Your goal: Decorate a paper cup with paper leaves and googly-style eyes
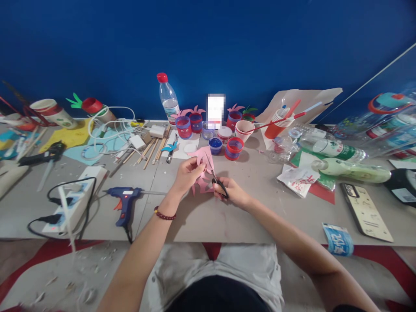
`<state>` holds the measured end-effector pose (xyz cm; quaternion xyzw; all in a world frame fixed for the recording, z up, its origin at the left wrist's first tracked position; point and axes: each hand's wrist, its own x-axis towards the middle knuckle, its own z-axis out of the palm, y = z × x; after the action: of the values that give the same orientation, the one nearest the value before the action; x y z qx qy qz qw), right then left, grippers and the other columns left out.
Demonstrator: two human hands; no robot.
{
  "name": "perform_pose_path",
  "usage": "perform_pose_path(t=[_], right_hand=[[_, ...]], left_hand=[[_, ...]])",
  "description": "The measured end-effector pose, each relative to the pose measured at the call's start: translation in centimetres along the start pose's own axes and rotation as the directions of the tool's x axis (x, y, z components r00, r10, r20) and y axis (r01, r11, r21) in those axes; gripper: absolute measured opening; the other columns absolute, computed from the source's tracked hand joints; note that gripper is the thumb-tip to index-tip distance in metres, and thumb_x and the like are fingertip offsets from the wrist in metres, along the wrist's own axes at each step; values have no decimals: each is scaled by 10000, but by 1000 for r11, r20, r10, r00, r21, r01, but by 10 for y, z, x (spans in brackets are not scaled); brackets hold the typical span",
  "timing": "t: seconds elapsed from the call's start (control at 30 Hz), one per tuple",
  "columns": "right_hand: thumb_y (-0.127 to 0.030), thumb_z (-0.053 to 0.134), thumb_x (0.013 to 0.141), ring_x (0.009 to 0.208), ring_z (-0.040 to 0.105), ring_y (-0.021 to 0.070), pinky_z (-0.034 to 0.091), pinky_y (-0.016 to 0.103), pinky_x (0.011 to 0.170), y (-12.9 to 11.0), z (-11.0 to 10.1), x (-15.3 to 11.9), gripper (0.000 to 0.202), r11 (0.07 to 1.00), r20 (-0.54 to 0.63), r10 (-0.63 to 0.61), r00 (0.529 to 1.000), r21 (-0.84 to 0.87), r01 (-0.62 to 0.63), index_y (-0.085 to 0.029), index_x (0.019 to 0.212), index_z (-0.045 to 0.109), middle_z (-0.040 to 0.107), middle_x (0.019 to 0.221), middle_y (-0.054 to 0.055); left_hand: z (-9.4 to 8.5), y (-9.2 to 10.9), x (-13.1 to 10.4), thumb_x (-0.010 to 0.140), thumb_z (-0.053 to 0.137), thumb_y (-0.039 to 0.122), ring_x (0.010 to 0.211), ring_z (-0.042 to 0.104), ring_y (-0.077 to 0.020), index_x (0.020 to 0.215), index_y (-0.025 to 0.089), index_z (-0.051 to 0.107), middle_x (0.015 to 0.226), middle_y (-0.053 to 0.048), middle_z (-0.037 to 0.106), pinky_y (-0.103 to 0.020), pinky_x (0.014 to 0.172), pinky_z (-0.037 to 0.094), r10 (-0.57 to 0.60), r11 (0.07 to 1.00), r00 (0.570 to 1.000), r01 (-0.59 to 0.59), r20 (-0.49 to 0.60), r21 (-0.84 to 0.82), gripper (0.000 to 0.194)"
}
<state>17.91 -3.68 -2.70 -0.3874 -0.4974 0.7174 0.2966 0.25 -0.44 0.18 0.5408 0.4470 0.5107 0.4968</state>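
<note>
Pink paper [204,184] with jagged, leaf-like edges is pinched in my left hand [188,174], above the middle of the grey table. My right hand [233,192] is closed round the black handles of the scissors [220,187]. The scissor blades point up and away, across the right part of the pink paper. Just beyond the paper stand a small tub of blue paint [215,145] and a red and blue painted cup [234,148].
A blue glue gun [125,201] and a white power strip [76,199] with cables lie at left. Behind are a bottle [169,104], wooden sticks [151,152] and a paper cup [243,131]. Plastic bottles [334,147] and a phone [367,211] are at right.
</note>
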Motion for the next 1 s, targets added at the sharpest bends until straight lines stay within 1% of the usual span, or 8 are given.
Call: perform_pose_path(t=[0.13,0.37,0.5,0.63,0.73,0.87,1.0], right_hand=[[-613,675,719,343,335,42,231,169,293,0,-1,0,474,1000,1,-11,1000,-8,11,-186,758,473,501,514,-64],[-597,666,737,338,329,40,221,171,299,2,-2,1,454,1000,9,-16,1000,-6,16,-188,761,471,485,508,-72],[-589,665,748,349,343,41,236,170,311,3,-1,0,445,1000,-3,-23,1000,-13,23,-185,769,480,506,518,-67],[-603,664,740,366,361,39,250,173,334,1,0,0,463,999,-17,-27,999,-26,27,-174,756,490,537,533,-51],[-605,665,735,362,356,40,239,175,331,1,0,0,463,1000,-20,-24,1000,-15,23,-177,758,491,529,527,-56],[-595,645,764,349,340,38,226,175,323,4,-1,1,444,1000,-3,-30,1000,-9,30,-180,768,488,509,519,-67],[-592,642,770,349,334,36,223,173,321,4,-1,1,443,999,-12,-33,999,-15,33,-178,771,485,504,519,-68]], left_hand=[[0,-1,0,748,680,346,491,478,-77,595,162,564,519,35,477,-187,463,342,-14,1000,1000,14,-1,2,266],[0,1,0,730,693,338,494,482,-78,590,160,570,521,33,480,-183,456,342,-23,1000,1000,23,-10,0,257],[0,0,0,739,687,359,478,458,-72,618,160,589,533,30,495,-184,442,333,-46,999,999,46,3,-19,252],[1,-3,-1,752,677,372,467,412,-64,633,161,592,523,38,469,-182,437,320,-47,999,999,47,16,-21,257],[1,-4,-1,755,676,374,472,395,-61,634,160,592,523,41,459,-182,444,319,-35,999,999,35,18,-12,260],[0,-5,-1,759,675,377,475,383,-60,636,158,594,519,42,448,-183,451,319,-24,1000,1000,24,14,4,264],[0,-4,-1,755,682,386,474,378,-59,632,158,596,519,42,446,-186,452,316,-25,1000,1000,25,10,-1,273]])
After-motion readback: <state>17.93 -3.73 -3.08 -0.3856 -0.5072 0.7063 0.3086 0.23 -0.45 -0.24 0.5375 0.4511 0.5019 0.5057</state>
